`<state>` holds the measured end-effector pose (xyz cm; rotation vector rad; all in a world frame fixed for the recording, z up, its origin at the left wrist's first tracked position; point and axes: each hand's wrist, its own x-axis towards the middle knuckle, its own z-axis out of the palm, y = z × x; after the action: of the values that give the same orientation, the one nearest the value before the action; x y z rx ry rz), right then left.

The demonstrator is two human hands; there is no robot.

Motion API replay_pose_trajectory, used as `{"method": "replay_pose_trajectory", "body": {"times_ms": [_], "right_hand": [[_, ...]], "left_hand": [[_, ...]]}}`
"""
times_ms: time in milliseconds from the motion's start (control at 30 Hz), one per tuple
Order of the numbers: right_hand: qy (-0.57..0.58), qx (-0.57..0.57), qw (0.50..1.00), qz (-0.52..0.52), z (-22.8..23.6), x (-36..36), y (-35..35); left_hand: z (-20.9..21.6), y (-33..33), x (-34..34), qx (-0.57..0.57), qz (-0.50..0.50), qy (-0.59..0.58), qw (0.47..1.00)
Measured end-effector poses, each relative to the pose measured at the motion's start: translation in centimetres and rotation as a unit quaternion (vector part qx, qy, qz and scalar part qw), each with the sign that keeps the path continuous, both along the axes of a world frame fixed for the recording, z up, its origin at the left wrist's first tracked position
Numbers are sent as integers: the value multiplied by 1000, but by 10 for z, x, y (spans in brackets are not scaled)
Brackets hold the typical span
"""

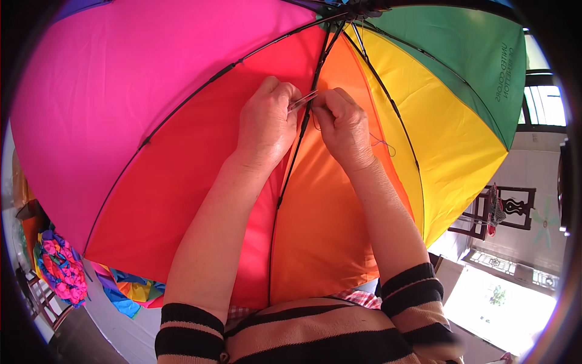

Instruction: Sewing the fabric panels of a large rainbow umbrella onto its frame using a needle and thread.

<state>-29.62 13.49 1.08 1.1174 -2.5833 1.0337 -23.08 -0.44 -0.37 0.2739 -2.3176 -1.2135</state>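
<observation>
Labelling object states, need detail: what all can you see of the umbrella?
The umbrella is open, its inside facing the camera. Pink, red, orange, yellow and green panels show, with blue slivers at the top edge. The cloth looks thin and lightly creased; the green panel bears dark print. Slim dark ribs fan out from a hub at the top. The left grip and right grip are at the rib between red and orange; exact contact is unclear.
</observation>
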Motion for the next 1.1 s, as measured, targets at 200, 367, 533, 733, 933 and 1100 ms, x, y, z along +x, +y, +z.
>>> {"method": "replay_pose_trajectory", "body": {"times_ms": [200, 367, 533, 733, 933, 1100], "right_hand": [[-58, -17, 998, -5, -2, 1, -1], [-158, -4, 987, -10, 12, 8, 22], [-81, -13, 996, -21, 6, 24, 10], [-25, -25, 999, -31, -16, 15, 18], [-94, -34, 994, -43, -7, 22, 19], [-112, -42, 991, -53, -3, 25, 18]], "left_hand": [[-6, -2, 2, 3, 3, 0, 1000], [-3, -9, 6, 15, 7, -6, 1000], [-1, -20, 8, 20, 24, 6, 999], [1, -8, 5, 71, 4, -37, 997], [5, -17, 7, 65, -8, -44, 997], [4, -15, 6, 63, -15, -21, 998]]}}
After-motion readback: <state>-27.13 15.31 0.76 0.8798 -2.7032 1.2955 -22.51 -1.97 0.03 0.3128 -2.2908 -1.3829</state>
